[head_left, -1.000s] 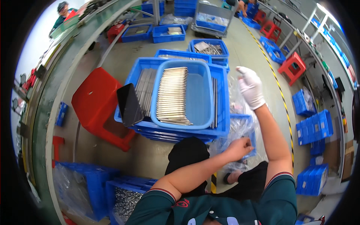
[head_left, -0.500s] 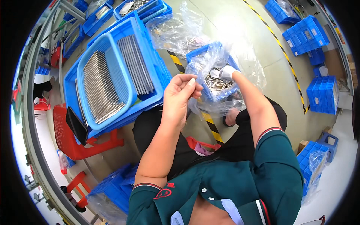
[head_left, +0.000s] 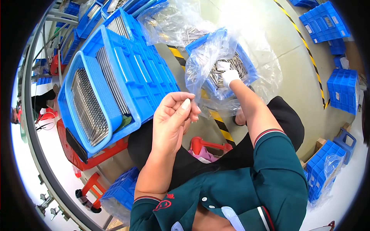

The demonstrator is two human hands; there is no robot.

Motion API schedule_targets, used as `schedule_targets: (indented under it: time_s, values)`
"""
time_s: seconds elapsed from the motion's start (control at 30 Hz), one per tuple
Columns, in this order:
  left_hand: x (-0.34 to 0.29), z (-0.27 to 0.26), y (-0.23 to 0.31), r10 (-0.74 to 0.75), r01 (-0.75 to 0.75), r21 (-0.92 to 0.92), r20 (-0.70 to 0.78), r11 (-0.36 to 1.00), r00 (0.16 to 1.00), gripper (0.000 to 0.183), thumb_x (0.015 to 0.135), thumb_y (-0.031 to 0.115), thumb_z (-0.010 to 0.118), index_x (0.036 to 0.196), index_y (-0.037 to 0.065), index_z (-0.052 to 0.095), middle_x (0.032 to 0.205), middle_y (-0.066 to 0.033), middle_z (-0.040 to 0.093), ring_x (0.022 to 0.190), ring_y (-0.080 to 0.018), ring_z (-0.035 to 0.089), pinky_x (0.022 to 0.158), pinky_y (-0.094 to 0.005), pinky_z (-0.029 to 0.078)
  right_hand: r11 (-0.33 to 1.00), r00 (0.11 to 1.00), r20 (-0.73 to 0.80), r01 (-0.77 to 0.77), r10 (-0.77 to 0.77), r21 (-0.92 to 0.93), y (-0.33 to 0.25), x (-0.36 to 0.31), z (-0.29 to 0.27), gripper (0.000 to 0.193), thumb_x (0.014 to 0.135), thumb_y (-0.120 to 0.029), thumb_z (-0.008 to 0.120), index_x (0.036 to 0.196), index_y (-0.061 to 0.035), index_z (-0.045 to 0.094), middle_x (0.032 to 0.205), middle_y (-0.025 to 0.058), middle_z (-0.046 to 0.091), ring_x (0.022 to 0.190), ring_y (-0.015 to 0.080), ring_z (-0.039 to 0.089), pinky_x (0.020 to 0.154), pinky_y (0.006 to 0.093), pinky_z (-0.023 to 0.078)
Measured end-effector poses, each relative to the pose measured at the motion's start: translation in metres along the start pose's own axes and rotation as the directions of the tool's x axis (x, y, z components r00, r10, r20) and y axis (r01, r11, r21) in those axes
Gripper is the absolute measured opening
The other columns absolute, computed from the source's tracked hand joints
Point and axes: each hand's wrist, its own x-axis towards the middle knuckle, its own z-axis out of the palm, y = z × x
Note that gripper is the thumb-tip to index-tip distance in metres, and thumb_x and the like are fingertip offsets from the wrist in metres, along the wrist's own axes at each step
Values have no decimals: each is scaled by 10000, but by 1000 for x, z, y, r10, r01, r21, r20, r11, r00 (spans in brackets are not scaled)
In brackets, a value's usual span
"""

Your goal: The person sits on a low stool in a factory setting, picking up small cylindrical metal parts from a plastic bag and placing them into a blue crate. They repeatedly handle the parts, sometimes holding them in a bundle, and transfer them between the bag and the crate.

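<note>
My bare left hand (head_left: 175,115) is raised over my lap, between the stacked crates and the bin of pins. Its fingers are curled and the thumb presses against the index finger; whatever they pinch, if anything, I cannot make out. In a white glove, my right hand (head_left: 230,78) reaches into a blue bin (head_left: 252,71) lined with clear plastic. Loose, short metal pins (head_left: 239,63) lie jumbled there, with a white slip (head_left: 223,66) on top beside the glove. The gloved fingers look drawn together, their tips hidden among the pins.
At left, a light-blue basket (head_left: 111,122) of neatly lined metal rods (head_left: 86,106) rests on stacked blue crates (head_left: 144,73), above a red stool (head_left: 73,154). Plastic sheeting (head_left: 165,23) lies beyond. More blue crates (head_left: 342,90) stand at right, past a striped floor line (head_left: 304,36).
The view has shifted, showing more of the crate stack's side and of the pins. My left hand sits further left and lower. My gloved hand has moved toward the bin's near side.
</note>
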Motion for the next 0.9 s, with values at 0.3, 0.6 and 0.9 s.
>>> schedule_targets:
  time_s: [0.3,0.6,0.9]
  values:
    - [9,6,-4,-30,30,56,-12,998,999,202,911,111,556,1047,-38,556,813,-122,610,702,-143,558,664,-247,448,990,993,-93,-81,71,-113,-13,31,51,189,782,-121,542,819,-102,726,821,122,694,764,252,672,632,377,491]
    - [11,2,-3,-56,57,29,-19,998,998,197,910,106,554,1051,-31,556,812,-117,613,713,-139,566,667,-244,446,998,971,-230,-63,61,0,-4,38,65,164,752,-97,547,723,-94,708,730,117,686,708,258,671,627,391,491]
    - [8,3,-1,-115,115,33,-10,993,993,194,909,117,558,1050,-16,565,796,-93,617,741,-131,570,673,-236,444,998,990,-135,43,-48,-46,9,27,37,198,779,-121,520,763,-80,714,779,142,685,780,278,665,680,415,477]
